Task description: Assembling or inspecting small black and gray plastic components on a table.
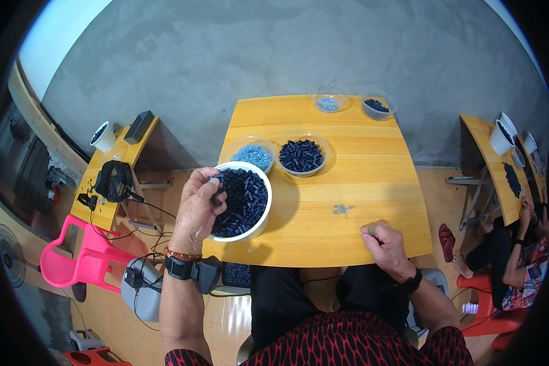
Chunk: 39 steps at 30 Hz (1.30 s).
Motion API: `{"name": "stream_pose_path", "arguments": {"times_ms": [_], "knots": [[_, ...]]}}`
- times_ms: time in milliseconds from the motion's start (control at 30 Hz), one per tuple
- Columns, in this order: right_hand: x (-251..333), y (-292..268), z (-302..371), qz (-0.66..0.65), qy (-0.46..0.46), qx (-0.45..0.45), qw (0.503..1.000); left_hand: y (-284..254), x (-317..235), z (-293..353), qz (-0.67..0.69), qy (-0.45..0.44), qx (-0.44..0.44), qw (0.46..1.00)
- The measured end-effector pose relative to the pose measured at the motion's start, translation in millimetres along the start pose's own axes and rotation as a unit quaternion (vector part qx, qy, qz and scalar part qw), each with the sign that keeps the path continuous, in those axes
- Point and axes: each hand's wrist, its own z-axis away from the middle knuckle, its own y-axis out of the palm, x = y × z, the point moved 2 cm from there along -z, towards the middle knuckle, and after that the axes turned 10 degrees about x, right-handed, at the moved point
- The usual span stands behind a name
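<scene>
My left hand (202, 204) is at the left rim of a white bucket (266, 215), its fingers curled together over the inside. The bucket is full of short dark blue plastic tubes (245, 198). Whatever those fingers pinch is mostly hidden. Over the table's front right edge, my right hand (387, 245) is closed, thumb against the curled fingers, and its contents cannot be seen. A small scatter of silvery pieces (343, 210) lies on the table near it. Behind the bucket stand a clear bowl of small light-blue pieces (252, 156) and a clear bowl of dark tubes (302, 156).
The wooden table (372, 152) also bears two clear bowls at the back, one with pale pieces (328, 104), one with dark tubes (377, 106). Side tables flank it. A pink chair (82, 259) stands at left; a seated person (521, 262) works at right.
</scene>
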Motion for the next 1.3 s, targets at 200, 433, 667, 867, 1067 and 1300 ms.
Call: {"name": "stream_pose_path", "arguments": {"times_ms": [200,433,667,867,1067,1300], "knots": [[-1,1,0,0.001,0.008,0.009,1.0,-8,3,-2,0.099,-0.023,-0.029,0.994],[0,2,0,-0.004,0.006,0.006,1.0,-4,-1,-4,0.102,-0.043,-0.013,0.994],[1,2,0,-0.005,0.015,0.005,1.0,-19,5,-6,0.255,-0.04,0.07,0.964],[4,1,0,0.013,0.014,0.004,1.0,-19,6,-7,0.347,0.004,0.089,0.934],[-1,3,-1,0.015,0.0,0.005,1.0,-3,-13,13,0.177,0.197,-0.019,0.964],[0,1,0,0.015,-0.012,-0.012,1.0,95,17,62,-0.345,0.327,0.16,0.865]]}}
